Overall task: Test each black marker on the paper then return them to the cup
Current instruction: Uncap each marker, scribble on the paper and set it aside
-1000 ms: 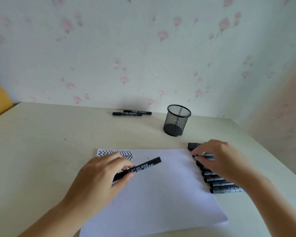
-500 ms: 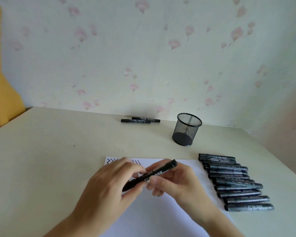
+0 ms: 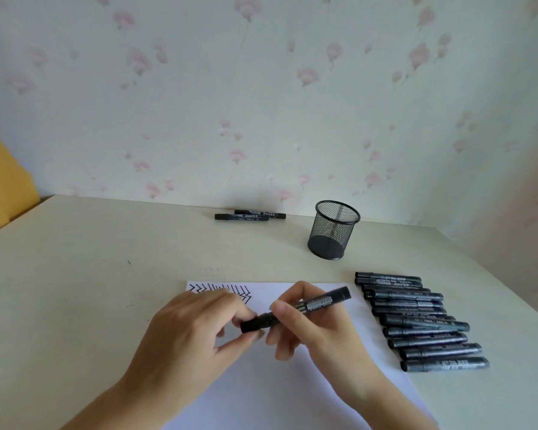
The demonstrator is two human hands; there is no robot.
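Note:
Both hands hold one black marker (image 3: 319,303) above the white paper (image 3: 280,392). My left hand (image 3: 196,330) pinches its cap end at the lower left. My right hand (image 3: 311,330) grips the barrel, whose rear end points up and right. The cap looks still on. Black zigzag strokes (image 3: 221,290) mark the paper's top left corner. A row of several black markers (image 3: 416,321) lies on the table right of the paper. The black mesh cup (image 3: 333,234) stands upright behind them and looks empty.
Two more black markers (image 3: 249,215) lie side by side near the wall at the back of the beige table (image 3: 75,274). A yellow object (image 3: 0,181) stands at the far left. The table's right edge runs close past the marker row.
My right hand left the marker row and came over to grip the marker that my left hand held. The camera view shifted, so the scene sits lower and further right.

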